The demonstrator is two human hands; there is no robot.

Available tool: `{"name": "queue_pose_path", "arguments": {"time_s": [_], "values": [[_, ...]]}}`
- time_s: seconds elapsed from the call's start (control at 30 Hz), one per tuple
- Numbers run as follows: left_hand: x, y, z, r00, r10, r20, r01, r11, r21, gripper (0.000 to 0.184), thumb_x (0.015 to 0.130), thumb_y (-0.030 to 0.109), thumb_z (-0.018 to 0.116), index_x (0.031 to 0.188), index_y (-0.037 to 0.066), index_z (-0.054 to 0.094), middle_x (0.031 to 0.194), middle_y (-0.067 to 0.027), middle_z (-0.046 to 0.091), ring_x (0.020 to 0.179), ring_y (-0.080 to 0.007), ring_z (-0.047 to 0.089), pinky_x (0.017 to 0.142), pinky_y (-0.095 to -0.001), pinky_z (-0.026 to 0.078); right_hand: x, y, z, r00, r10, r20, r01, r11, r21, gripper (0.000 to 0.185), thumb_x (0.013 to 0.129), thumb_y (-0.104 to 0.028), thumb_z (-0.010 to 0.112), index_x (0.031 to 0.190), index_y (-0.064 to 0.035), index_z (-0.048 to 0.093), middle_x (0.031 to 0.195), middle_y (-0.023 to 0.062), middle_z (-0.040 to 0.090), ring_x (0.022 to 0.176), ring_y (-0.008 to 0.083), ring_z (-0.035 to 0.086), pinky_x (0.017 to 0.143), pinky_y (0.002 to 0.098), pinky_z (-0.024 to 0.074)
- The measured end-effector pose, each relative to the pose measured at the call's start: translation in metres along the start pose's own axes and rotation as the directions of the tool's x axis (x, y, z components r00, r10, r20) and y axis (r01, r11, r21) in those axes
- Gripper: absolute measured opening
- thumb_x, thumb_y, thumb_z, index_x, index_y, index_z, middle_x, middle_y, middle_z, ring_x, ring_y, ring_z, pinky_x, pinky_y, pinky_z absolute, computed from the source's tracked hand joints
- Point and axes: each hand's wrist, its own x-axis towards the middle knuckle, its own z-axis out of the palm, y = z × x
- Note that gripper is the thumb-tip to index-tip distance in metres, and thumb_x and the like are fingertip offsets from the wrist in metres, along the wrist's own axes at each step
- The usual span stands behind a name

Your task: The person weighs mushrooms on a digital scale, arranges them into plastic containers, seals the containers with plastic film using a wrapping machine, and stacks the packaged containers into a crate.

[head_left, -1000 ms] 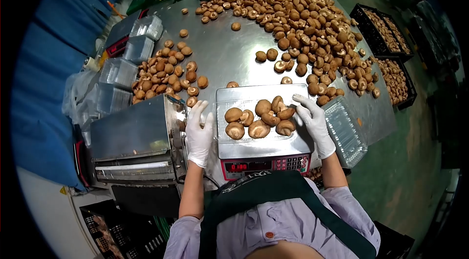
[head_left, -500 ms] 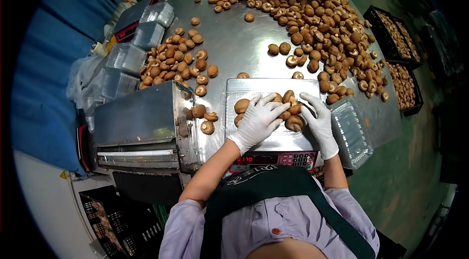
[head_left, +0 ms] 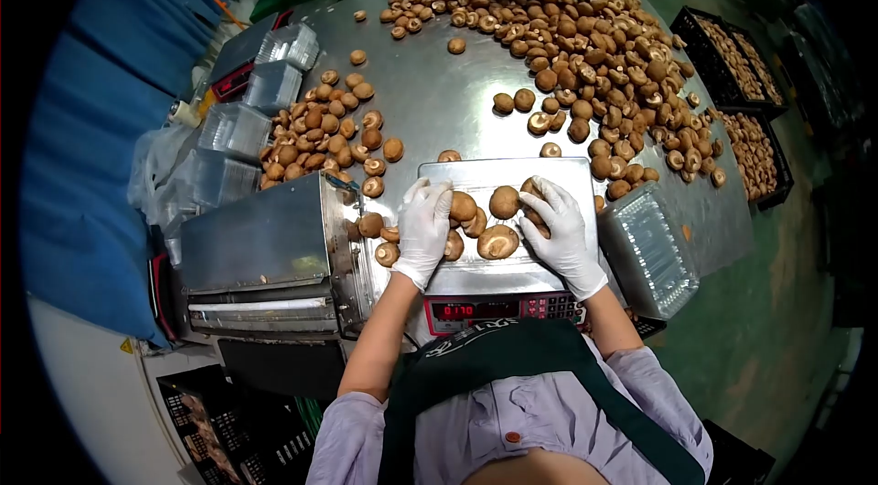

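Head: curved hands (head_left: 423,231) (head_left: 560,233) around mushrooms (head_left: 498,242)

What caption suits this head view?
Left hand and right hand, both gloved, touch mushrooms on a digital scale.

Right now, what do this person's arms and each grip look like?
The left grip and right grip wear thin, close-fitting white gloves ending at the wrists. The forearms are bare, below loose, pale-lilac cloth sleeves reaching about the elbows. No markings are visible on either.
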Motion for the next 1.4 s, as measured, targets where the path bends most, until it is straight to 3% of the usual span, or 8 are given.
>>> {"name": "queue_pose_path", "arguments": {"time_s": [0.13,0.33,0.53,0.67,0.83,1.13,1.23,1.4], "values": [[-0.001,0.012,-0.005,0.999,0.024,-0.032,-0.026,0.999,-0.041,0.034,0.092,0.033,0.052,0.107,0.006,0.066,0.096,-0.016,0.064,0.108,-0.0372,0.052,0.091,-0.0438,0.04,0.001,-0.002,-0.006,1.0,0.007,0.019,-0.007,0.999,0.032,0.037,0.071,-0.016,0.068,0.107,-0.0073,0.063,0.121,0.0163,0.055,0.11,0.0335,0.053,0.094,0.0412,0.0413],[-0.007,0.004,-0.01,0.998,-0.007,0.065,-0.011,0.965,0.262,0.029,0.076,0.015,0.066,0.104,0.009,0.069,0.092,-0.0089,0.061,0.096,-0.0271,0.055,0.085,-0.0387,0.043,0.002,-0.005,-0.002,0.989,0.116,0.092,-0.131,0.977,0.168,0.055,0.073,-0.018,0.065,0.125,-0.0082,0.053,0.13,0.0205,0.047,0.118,0.0363,0.047,0.1,0.0405,0.0383],[-0.007,-0.003,-0.015,0.998,0.026,0.048,-0.025,0.999,-0.036,0.04,0.071,0.016,0.063,0.11,0.013,0.063,0.1,-0.0086,0.06,0.099,-0.0273,0.054,0.088,-0.0375,0.038,0.011,-0.011,-0.001,0.981,0.111,0.161,-0.124,0.99,0.07,0.058,0.072,-0.016,0.062,0.128,-0.0092,0.05,0.133,0.021,0.044,0.117,0.0365,0.047,0.099,0.0408,0.0404],[-0.004,0.007,-0.015,0.974,0.155,0.165,-0.16,0.987,0.019,0.044,0.077,0.019,0.064,0.12,0.013,0.059,0.114,-0.0099,0.06,0.108,-0.0256,0.053,0.092,-0.0368,0.037,0.012,-0.015,0.001,0.985,0.136,0.108,-0.144,0.987,0.075,0.045,0.072,-0.013,0.063,0.116,-0.0085,0.055,0.129,0.0191,0.049,0.114,0.0347,0.049,0.096,0.0404,0.0424],[-0.006,-0.007,-0.016,0.994,0.101,-0.042,-0.108,0.974,-0.202,0.026,0.074,-0.001,0.06,0.096,0.009,0.071,0.095,-0.0115,0.067,0.087,-0.028,0.064,0.079,-0.0349,0.051,0.007,-0.014,0.004,0.98,0.199,0.032,-0.201,0.976,0.085,0.035,0.071,-0.012,0.066,0.105,-0.008,0.056,0.123,0.0181,0.055,0.11,0.0319,0.054,0.092,0.0387,0.0454],[-0.006,-0.012,-0.028,0.992,0.093,0.088,-0.067,0.963,-0.262,0.012,0.073,0.002,0.059,0.083,0.005,0.064,0.09,-0.0101,0.064,0.086,-0.0266,0.062,0.081,-0.0346,0.048,0.006,-0.01,0.002,0.988,0.156,-0.008,-0.154,0.98,0.126,0.033,0.075,-0.014,0.068,0.104,-0.0058,0.057,0.119,0.0203,0.057,0.108,0.0319,0.056,0.091,0.0373,0.0463],[-0.007,-0.007,-0.031,0.999,-0.009,-0.032,0.0,0.96,-0.281,0.008,0.078,0.007,0.061,0.085,0.003,0.064,0.099,-0.0122,0.063,0.094,-0.0246,0.06,0.085,-0.0326,0.047,0.003,-0.012,-0.014,0.898,0.439,0.034,-0.389,0.754,0.529,0.029,0.082,-0.013,0.064,0.109,-0.0019,0.059,0.118,0.0188,0.058,0.109,0.026,0.057,0.091,0.0327,0.0464],[-0.014,-0.016,-0.043,0.949,-0.194,-0.248,0.127,0.957,-0.261,0.012,0.084,0.005,0.058,0.093,0.002,0.066,0.103,-0.0118,0.064,0.099,-0.0233,0.059,0.091,-0.0323,0.044,-0.004,0.018,-0.045,0.833,0.553,0.028,-0.492,0.716,0.496,0.027,0.087,-0.013,0.061,0.11,0.0005,0.061,0.103,0.0119,0.065,0.091,0.0158,0.063,0.08,0.0269,0.0512]]}}
